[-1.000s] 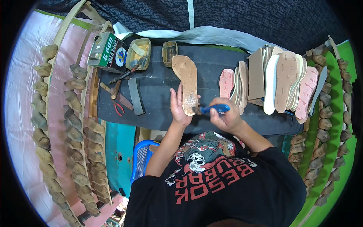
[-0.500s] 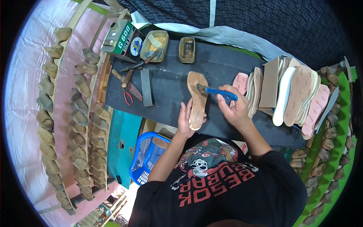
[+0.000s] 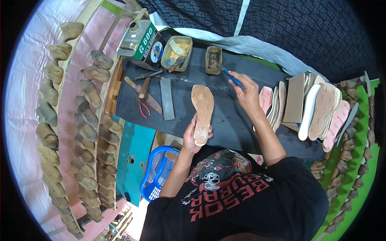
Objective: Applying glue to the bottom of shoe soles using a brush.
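A brown insole (image 3: 203, 106) is held by its heel end in my left hand (image 3: 192, 138), its toe end pointing away from me over the table. My right hand (image 3: 246, 93) grips the blue handle of a brush (image 3: 234, 79). The brush's head reaches into a small rectangular tub (image 3: 213, 54) with dark brown contents at the far side of the table; the bristles are hard to make out there. Left of it stands a larger tub (image 3: 185, 39) holding yellowish stuff, a pale flat piece and a tool.
A metal can (image 3: 138, 44), red-handled pliers (image 3: 143, 107), a hammer (image 3: 144, 89) and a grey flat block (image 3: 167, 99) are on the table's left. Stacked insoles (image 3: 321, 108) stand at right. Shoe lasts (image 3: 48, 134) line racks on both sides; a blue basket (image 3: 155, 170) sits below.
My right hand has carried the brush away from the insole, forward to the small tub. My left hand still holds the insole, now turned slightly and lower. The whole view has shifted a little.
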`<state>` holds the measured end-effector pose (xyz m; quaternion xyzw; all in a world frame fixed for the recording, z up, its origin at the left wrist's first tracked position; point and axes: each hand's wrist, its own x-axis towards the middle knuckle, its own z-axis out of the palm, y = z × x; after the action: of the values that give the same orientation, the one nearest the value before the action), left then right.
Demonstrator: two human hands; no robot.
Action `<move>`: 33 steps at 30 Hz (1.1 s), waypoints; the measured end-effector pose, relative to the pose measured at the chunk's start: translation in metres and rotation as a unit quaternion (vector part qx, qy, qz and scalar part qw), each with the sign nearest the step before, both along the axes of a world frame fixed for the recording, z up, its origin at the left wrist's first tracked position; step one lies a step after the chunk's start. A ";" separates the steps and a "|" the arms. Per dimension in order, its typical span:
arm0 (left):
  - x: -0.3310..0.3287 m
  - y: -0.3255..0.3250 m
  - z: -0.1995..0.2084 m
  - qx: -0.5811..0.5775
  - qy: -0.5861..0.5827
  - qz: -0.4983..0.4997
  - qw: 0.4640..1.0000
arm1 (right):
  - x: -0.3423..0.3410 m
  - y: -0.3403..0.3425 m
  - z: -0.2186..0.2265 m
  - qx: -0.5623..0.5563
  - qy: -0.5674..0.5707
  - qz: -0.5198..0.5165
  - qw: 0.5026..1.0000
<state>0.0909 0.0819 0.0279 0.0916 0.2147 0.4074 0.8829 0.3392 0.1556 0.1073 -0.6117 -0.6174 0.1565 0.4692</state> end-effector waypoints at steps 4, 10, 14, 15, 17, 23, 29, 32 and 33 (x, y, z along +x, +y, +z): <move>-0.011 0.017 -0.003 0.018 -0.041 -0.042 0.998 | -0.023 0.028 -0.020 -0.006 -0.005 -0.012 1.000; -0.027 0.048 -0.009 0.053 -0.046 -0.077 0.995 | -0.036 0.048 -0.040 -0.050 -0.038 -0.043 0.997; -0.033 0.067 -0.011 0.043 -0.064 -0.075 0.994 | -0.037 0.051 -0.037 -0.109 -0.062 -0.043 0.991; -0.032 0.072 -0.009 0.052 -0.064 -0.075 0.994 | -0.034 0.049 -0.033 -0.109 -0.067 -0.044 0.991; -0.031 0.080 -0.008 0.062 -0.075 -0.080 0.992 | -0.033 0.043 -0.025 -0.154 -0.065 -0.060 0.984; -0.020 0.068 0.005 0.083 -0.091 -0.017 0.992 | -0.022 0.005 -0.031 -0.074 0.006 -0.081 0.994; 0.001 0.016 0.007 0.100 -0.097 -0.002 0.990 | -0.021 -0.069 -0.067 -0.172 0.242 0.139 0.945; 0.019 -0.026 0.014 0.093 -0.022 0.040 0.995 | -0.025 -0.105 -0.054 -0.282 0.373 0.238 0.852; 0.024 -0.038 0.010 0.126 -0.023 0.037 0.991 | -0.026 -0.112 -0.054 -0.287 0.378 0.251 0.844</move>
<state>0.1145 0.0443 0.0379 0.1845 0.1443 0.4656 0.8535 0.3133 0.0432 0.0537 -0.4367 -0.4523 0.6578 0.4147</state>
